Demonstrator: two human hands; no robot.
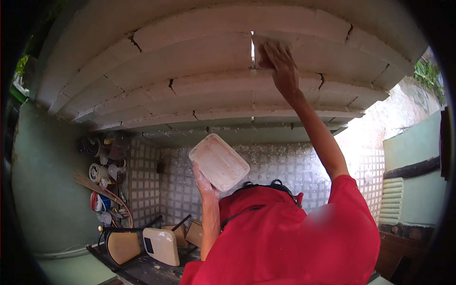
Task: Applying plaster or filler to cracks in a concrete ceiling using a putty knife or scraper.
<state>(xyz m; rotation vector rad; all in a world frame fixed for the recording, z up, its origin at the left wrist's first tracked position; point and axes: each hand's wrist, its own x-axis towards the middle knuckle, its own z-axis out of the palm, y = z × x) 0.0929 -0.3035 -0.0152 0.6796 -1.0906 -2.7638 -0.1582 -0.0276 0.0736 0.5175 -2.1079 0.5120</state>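
listing, upper frame, right of centre: right hand [281, 59], the nearer to the gap [252, 50]; gap just left of its fingers, long axis upright, in the block wall [199, 50]. whether those fingers clench a tool, i cannot tell: too dim. centre: tray [219, 162], pale-smeared, grasped by left hand [205, 183] at its lower-left edge, fingers mostly hidden beneath.

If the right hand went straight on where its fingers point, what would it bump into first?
Probably the pale upper block row, just beyond the right hand; depth is hard to judge here.
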